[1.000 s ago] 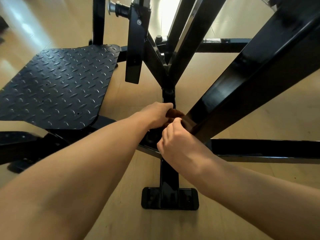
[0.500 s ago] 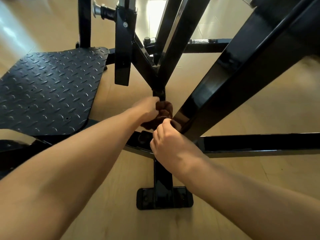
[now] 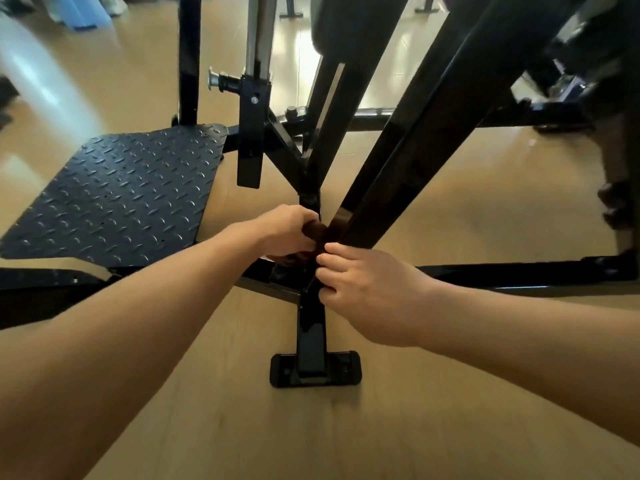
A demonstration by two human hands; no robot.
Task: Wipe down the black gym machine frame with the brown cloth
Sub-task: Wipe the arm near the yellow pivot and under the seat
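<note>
Fingers (image 3: 304,216) of the left hand (image 3: 284,230) curled over a bunched brown cloth (image 3: 313,232), gripping it against the foot of the slanting black beam (image 3: 433,126) of the gym machine frame (image 3: 332,154). Only a small dark-brown fold of cloth visible, between the left hand and the beam, just above the low junction where the frame's members meet. Fingers (image 3: 329,271) of the right hand (image 3: 367,292) curled at the near side of the same junction, tips against black metal; whether pinching an edge of the cloth or the frame itself, impossible to tell. Both bare forearms reaching in from the near edge. Below the hands, a short black post ending in a flat foot plate (image 3: 315,370) on the pale wooden floor (image 3: 450,410). To the left, a black tread-patterned footplate (image 3: 114,199); to the right, a low horizontal frame bar (image 3: 519,275). Behind, an upright chrome post (image 3: 258,36) with a pull-pin.
</note>
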